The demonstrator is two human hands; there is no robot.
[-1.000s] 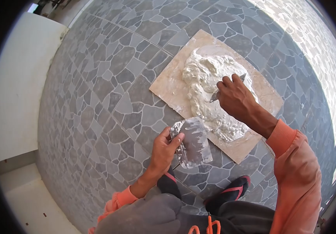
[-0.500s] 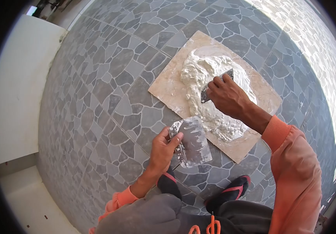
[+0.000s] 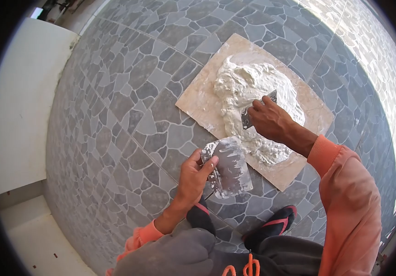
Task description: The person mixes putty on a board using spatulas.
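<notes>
A heap of wet white putty [image 3: 257, 78] is spread over a beige square tile [image 3: 198, 103] lying on the floor. My right hand [image 3: 271, 120] is closed around a dark putty scraper [image 3: 245, 118], whose blade is down in the putty. My left hand [image 3: 194, 177] grips a wider flat metal scraper [image 3: 230, 168] by its near-left edge, thumb on top. White smears cover that scraper's edges and face. It is held up just off the tile's near-left side. The underside of the left fingers is hidden behind the plate.
Grey stone-patterned floor [image 3: 110, 106] surrounds the tile. My feet, in black and red sandals [image 3: 276, 225], are close to the tile's near corner. A white wall block [image 3: 23, 101] stands at left; bright sunlight falls at the upper right.
My right hand with its scraper has shifted slightly toward me and to the right through the putty, leaving the surface there smoother. The left hand has hardly moved.
</notes>
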